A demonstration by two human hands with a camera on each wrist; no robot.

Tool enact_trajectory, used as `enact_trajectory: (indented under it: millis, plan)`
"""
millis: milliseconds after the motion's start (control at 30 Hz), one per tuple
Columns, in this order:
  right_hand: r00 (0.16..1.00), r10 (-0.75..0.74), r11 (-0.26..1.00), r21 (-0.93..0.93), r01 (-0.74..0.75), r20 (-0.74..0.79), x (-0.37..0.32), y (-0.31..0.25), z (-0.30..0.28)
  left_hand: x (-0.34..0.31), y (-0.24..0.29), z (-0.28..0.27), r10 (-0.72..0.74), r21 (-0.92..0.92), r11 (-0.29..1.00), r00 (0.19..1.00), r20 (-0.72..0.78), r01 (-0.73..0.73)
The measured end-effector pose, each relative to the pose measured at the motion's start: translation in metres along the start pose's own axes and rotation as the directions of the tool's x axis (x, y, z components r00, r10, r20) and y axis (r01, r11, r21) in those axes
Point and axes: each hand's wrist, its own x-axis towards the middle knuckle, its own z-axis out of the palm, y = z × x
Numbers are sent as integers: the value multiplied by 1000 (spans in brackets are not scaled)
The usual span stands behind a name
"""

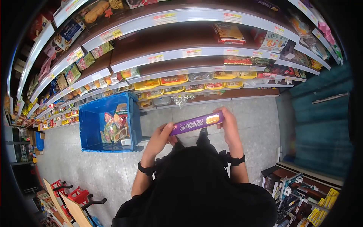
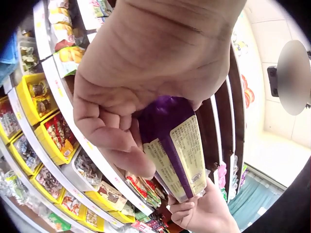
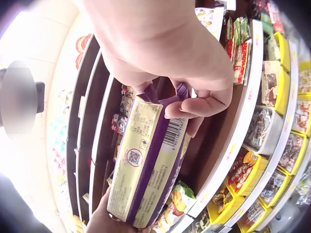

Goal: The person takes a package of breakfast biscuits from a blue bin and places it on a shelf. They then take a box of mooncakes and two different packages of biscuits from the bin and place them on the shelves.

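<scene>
A long purple biscuit packet is held level between both hands in front of the body. Its front, with white lettering and a round golden picture, faces up in the head view. My left hand grips the left end, thumb along the near edge. At the other end, my right hand pinches the packet, its fingers at the crimped purple wrapper. The cream underside, with small print, a red-ringed code and a barcode, shows in the right wrist view.
Shelves of snacks curve across the front, with yellow bins low down. A blue crate holding several packets stands on the floor at left. Red-and-wood items are at lower left, a teal curtain at right.
</scene>
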Motion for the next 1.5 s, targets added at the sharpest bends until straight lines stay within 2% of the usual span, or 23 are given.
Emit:
enact_trajectory:
  millis: [200,267,367,467,567,767,1067,1167,1400,1433,1500]
  plan:
    - [997,37,994,-99,-43,-60,-31,19,53,-12,-36,-47,10,-38,999,999,35,-9]
    - [994,50,994,-92,-59,-98,-41,29,67,-15,-46,-60,32,-25,999,998,50,-31]
    - [988,84,993,-72,-94,-131,-51,37,87,-19,-60,-80,-7,-92,996,998,70,14]
    - [995,64,991,-111,-73,-75,-55,37,102,-25,-68,-97,18,-105,994,999,45,-13]
    - [996,19,994,-108,-29,-90,-57,30,121,-27,-73,-108,73,-136,988,997,2,-73]
    - [996,-26,994,-104,16,-90,-62,23,138,-26,-79,-115,68,-186,979,994,-80,-82]
    - [996,-5,998,-64,0,-89,-66,24,132,-20,-78,-108,53,-217,974,995,-81,-70]
    - [998,-1,998,-62,-3,-63,-61,22,124,-17,-72,-103,46,-191,979,991,-125,-70]
    - [999,-34,998,-54,35,16,-40,18,85,-4,-53,-71,24,-170,984,987,-162,-52]
    - [999,-34,998,-60,35,26,-37,15,76,0,-48,-58,20,-133,990,975,-223,-51]
    - [999,-45,997,-58,47,28,-31,10,55,10,-43,-45,30,-127,991,983,-179,-53]
